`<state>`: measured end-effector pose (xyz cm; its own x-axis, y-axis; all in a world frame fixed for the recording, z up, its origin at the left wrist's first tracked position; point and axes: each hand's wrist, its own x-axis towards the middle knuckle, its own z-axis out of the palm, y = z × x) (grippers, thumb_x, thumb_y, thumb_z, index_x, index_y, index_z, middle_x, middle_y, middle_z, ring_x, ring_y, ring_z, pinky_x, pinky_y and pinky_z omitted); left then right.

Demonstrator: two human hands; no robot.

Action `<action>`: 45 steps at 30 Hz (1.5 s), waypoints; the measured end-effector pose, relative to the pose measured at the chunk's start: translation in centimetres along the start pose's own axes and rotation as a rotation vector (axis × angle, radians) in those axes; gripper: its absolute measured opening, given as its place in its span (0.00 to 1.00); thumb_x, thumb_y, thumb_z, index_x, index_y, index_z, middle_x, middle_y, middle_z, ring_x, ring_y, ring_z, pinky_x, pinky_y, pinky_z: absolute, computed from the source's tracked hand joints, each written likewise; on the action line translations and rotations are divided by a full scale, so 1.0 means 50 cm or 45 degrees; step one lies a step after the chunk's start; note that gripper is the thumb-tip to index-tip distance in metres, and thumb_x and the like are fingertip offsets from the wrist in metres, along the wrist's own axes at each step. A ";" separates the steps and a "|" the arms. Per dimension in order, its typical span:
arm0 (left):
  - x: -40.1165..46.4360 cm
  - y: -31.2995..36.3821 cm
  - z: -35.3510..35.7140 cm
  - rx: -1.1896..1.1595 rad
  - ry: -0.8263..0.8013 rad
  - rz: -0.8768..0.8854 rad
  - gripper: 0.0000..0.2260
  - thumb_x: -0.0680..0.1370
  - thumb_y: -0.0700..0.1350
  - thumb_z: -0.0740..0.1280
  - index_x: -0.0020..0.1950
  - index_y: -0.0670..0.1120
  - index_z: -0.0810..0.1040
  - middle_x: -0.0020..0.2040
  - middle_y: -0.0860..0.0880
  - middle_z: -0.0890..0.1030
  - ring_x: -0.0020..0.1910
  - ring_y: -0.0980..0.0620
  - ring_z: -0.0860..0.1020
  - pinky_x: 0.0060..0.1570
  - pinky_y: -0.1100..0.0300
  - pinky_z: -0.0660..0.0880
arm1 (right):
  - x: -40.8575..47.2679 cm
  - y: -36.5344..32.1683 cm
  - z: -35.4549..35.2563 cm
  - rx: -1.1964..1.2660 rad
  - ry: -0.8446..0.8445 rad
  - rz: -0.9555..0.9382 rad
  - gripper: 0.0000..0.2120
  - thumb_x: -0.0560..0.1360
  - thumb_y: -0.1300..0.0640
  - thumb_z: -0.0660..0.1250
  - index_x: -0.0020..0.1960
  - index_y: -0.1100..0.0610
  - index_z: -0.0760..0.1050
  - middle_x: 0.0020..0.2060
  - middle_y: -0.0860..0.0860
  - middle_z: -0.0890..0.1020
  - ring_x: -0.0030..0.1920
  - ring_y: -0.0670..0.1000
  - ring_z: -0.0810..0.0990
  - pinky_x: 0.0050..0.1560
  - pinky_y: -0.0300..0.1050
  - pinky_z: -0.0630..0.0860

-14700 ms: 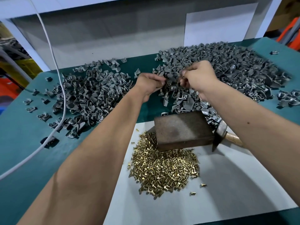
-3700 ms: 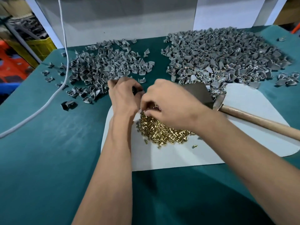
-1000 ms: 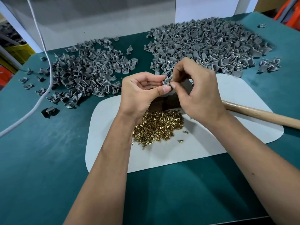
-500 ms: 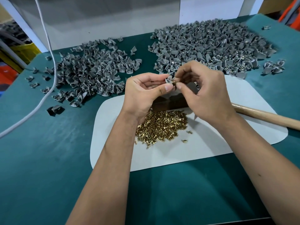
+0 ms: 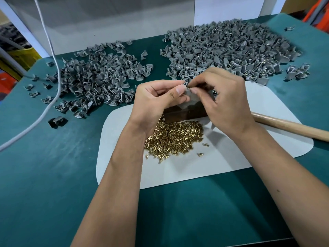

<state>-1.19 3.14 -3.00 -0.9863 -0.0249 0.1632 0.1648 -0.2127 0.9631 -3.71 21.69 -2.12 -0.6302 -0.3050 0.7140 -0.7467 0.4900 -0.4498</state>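
Since a few seconds ago, both hands have been lifted off the brass pins and brought together higher up. Nearest, the green table (image 5: 44, 175) is covered by a white sheet (image 5: 178, 172). On the sheet a heap of brass pins (image 5: 176, 138) is spread, with a dark block (image 5: 179, 114) just behind it. Above the block a small grey piece (image 5: 186, 86) is pinched between the thumb and curled fingers of the left hand (image 5: 156, 102). Its top end is pinched by the fingertips of the right hand (image 5: 226, 100), whose other fingers are curled. Whether a pin is held there too cannot be told. A wooden handle (image 5: 288, 125) is laid to the right. Farther back, a left heap of grey pieces (image 5: 99, 82) and a bigger right heap (image 5: 227, 49) are piled.
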 end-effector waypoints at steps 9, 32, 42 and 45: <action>0.001 -0.012 0.040 0.297 0.162 0.248 0.12 0.69 0.30 0.78 0.51 0.38 0.85 0.47 0.42 0.87 0.45 0.48 0.87 0.50 0.56 0.83 | 0.000 -0.003 0.004 0.012 0.064 0.220 0.04 0.78 0.62 0.70 0.50 0.61 0.82 0.44 0.51 0.83 0.46 0.46 0.78 0.48 0.29 0.70; -0.005 -0.022 0.068 0.386 0.329 0.124 0.11 0.70 0.31 0.78 0.40 0.47 0.85 0.41 0.43 0.87 0.43 0.44 0.87 0.53 0.43 0.84 | -0.008 -0.028 0.024 -0.064 0.155 0.347 0.02 0.74 0.63 0.70 0.45 0.60 0.82 0.40 0.51 0.84 0.41 0.49 0.80 0.45 0.37 0.74; -0.007 -0.018 0.077 0.678 0.362 0.306 0.16 0.67 0.35 0.81 0.48 0.49 0.80 0.41 0.48 0.85 0.40 0.54 0.86 0.44 0.60 0.83 | 0.001 -0.020 0.001 0.008 0.012 0.279 0.04 0.77 0.63 0.70 0.48 0.61 0.84 0.42 0.52 0.85 0.44 0.50 0.81 0.48 0.39 0.76; -0.007 -0.013 0.068 0.719 0.357 0.354 0.16 0.68 0.37 0.81 0.50 0.50 0.81 0.43 0.51 0.86 0.43 0.56 0.85 0.47 0.62 0.83 | 0.011 -0.018 -0.025 -0.004 -0.124 0.203 0.07 0.79 0.62 0.68 0.51 0.61 0.84 0.44 0.52 0.85 0.46 0.49 0.80 0.50 0.38 0.74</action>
<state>-0.93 6.63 -2.94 -0.8595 -0.2731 0.4321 0.3174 0.3775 0.8699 -3.15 22.10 -0.66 -0.7582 -0.3010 0.5785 -0.6353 0.5409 -0.5512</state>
